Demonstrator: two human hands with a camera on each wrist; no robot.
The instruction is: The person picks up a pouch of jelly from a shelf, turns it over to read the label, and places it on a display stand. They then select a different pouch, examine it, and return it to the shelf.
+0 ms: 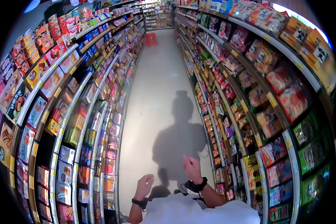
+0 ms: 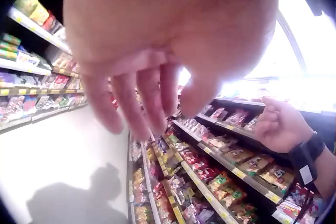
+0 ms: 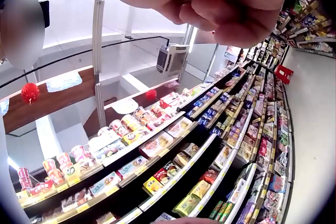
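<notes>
1. Supermarket aisle: a pale grey floor (image 1: 153, 93) runs straight ahead, and stocked racks line both sides along its length.
2. On the left hand (image 1: 144, 185), the fingers (image 2: 134, 103) hang straight and slack, gripping nothing.
3. On the right hand (image 1: 192, 168), the fingers (image 3: 226, 11) are loosely curled and also empty. It is held higher than the other.
4. To its right, near but untouched, are the right-side shelves of red and orange snack packets (image 1: 227, 149); the right hand is the nearer to them.
5. Beyond the left hand stand the left-side shelves of coloured boxes (image 1: 97, 142).

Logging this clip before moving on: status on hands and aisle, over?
Left hand open, empty. Right hand loosely curled, empty. Snack packets on right shelves nearest, untouched. Red item far down the aisle.
</notes>
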